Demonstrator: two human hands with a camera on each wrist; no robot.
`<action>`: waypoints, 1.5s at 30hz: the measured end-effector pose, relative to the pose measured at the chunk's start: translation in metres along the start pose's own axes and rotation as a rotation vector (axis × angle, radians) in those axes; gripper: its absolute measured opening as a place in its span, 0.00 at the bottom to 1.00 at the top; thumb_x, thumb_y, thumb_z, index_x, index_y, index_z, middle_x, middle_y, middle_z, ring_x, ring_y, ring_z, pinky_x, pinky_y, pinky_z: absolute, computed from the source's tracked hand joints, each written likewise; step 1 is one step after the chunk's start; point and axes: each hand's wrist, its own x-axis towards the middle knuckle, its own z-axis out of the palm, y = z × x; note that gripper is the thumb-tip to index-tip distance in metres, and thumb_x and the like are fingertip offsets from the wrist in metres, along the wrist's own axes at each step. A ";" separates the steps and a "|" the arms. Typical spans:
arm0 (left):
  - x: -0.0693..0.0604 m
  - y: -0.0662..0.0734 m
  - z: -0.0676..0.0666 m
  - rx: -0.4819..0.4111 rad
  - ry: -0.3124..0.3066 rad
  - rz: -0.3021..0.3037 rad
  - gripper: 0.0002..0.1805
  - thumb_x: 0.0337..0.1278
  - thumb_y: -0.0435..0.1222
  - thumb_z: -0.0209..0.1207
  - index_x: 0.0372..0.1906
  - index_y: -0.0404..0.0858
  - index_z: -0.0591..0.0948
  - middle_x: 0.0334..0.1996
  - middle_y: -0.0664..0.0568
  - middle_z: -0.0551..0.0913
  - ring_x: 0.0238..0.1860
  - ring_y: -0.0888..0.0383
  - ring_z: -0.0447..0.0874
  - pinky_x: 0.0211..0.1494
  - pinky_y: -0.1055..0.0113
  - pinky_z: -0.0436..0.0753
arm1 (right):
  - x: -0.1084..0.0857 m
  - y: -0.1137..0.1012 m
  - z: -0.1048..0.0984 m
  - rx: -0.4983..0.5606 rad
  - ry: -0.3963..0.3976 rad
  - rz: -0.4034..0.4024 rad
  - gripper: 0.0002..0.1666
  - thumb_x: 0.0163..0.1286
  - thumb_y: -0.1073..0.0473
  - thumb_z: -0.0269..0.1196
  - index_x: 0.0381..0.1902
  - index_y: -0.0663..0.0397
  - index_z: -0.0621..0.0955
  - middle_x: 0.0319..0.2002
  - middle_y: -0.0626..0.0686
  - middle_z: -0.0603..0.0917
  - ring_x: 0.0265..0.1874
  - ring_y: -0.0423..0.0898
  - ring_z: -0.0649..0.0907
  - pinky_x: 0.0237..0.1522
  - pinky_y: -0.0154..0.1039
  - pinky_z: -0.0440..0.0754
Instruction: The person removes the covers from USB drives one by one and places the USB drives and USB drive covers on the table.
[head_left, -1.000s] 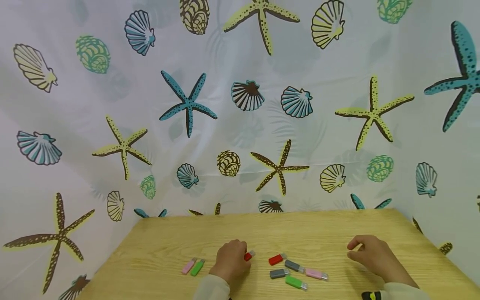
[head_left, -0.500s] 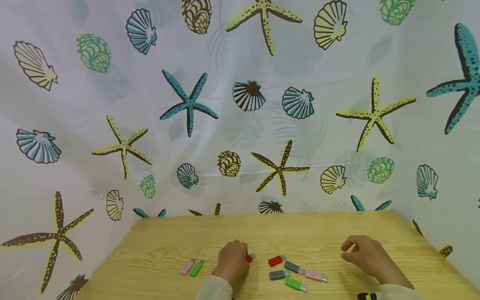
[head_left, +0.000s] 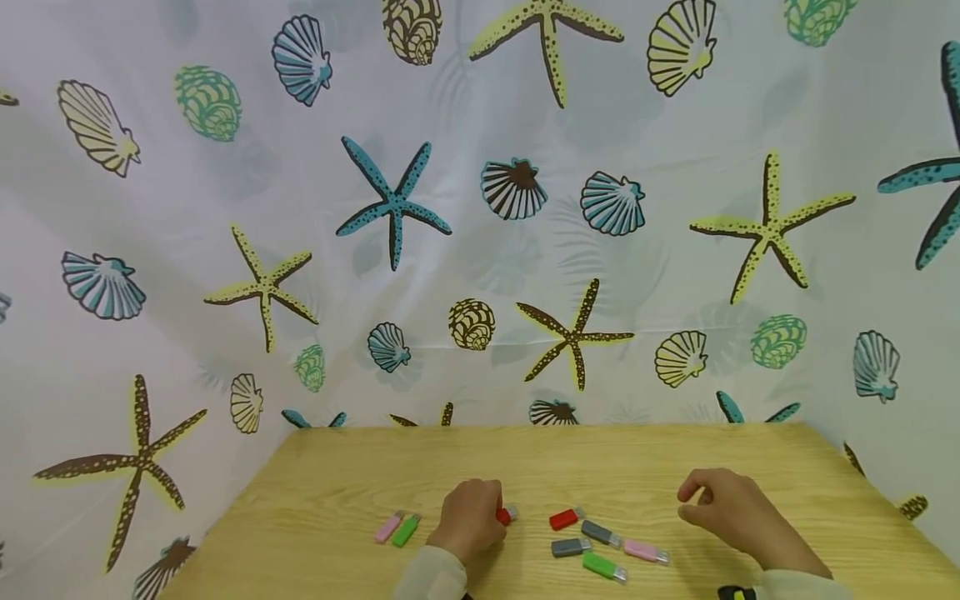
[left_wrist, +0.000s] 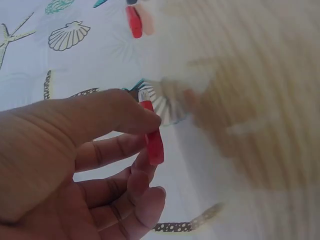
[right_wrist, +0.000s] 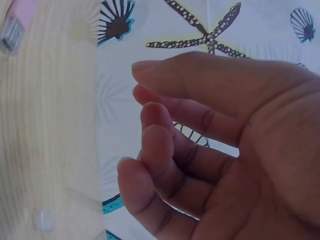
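Note:
A red USB stick (head_left: 504,517) is pinched between the thumb and fingers of my left hand (head_left: 468,518), over the wooden table. In the left wrist view the thumb of that hand (left_wrist: 65,145) lies across the red stick (left_wrist: 155,145), whose metal plug points up. My right hand (head_left: 731,510) hovers at the right of the table, fingers loosely curled. The right wrist view shows this hand (right_wrist: 215,140) holding nothing, thumb and index tips close together. Between the hands lie another red stick (head_left: 564,519), two grey ones (head_left: 600,533) (head_left: 570,547), a green one (head_left: 602,567) and a pink one (head_left: 643,551).
Left of my left hand, a pink stick (head_left: 388,527) and a green stick (head_left: 406,530) lie side by side at a slant. The wooden table (head_left: 360,467) ends at a white cloth (head_left: 480,267) printed with shells and starfish, behind and at both sides.
The head view has swung slightly left. My right hand has moved a little left, nearer the loose sticks. My left hand has stayed almost in place with the red stick.

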 end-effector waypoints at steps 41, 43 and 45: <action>-0.088 0.046 -0.136 -0.102 -0.052 0.538 0.11 0.49 0.39 0.69 0.37 0.47 0.80 0.27 0.66 0.74 0.28 0.72 0.67 0.31 0.81 0.69 | -0.056 -0.153 0.030 -0.046 -0.206 -0.583 0.14 0.61 0.53 0.70 0.43 0.47 0.82 0.33 0.35 0.76 0.29 0.31 0.75 0.31 0.31 0.79; -0.092 0.047 -0.138 -0.090 -0.048 0.557 0.11 0.50 0.38 0.69 0.38 0.47 0.80 0.28 0.66 0.74 0.29 0.73 0.67 0.31 0.81 0.69 | -0.058 -0.156 0.030 -0.041 -0.215 -0.564 0.11 0.61 0.53 0.69 0.41 0.44 0.83 0.32 0.35 0.76 0.29 0.31 0.76 0.31 0.31 0.79; -0.095 0.048 -0.139 -0.076 -0.036 0.572 0.11 0.50 0.39 0.68 0.38 0.48 0.80 0.28 0.67 0.73 0.30 0.73 0.67 0.32 0.82 0.69 | -0.059 -0.159 0.032 -0.038 -0.220 -0.560 0.08 0.61 0.54 0.69 0.39 0.42 0.83 0.31 0.33 0.76 0.28 0.32 0.76 0.31 0.30 0.79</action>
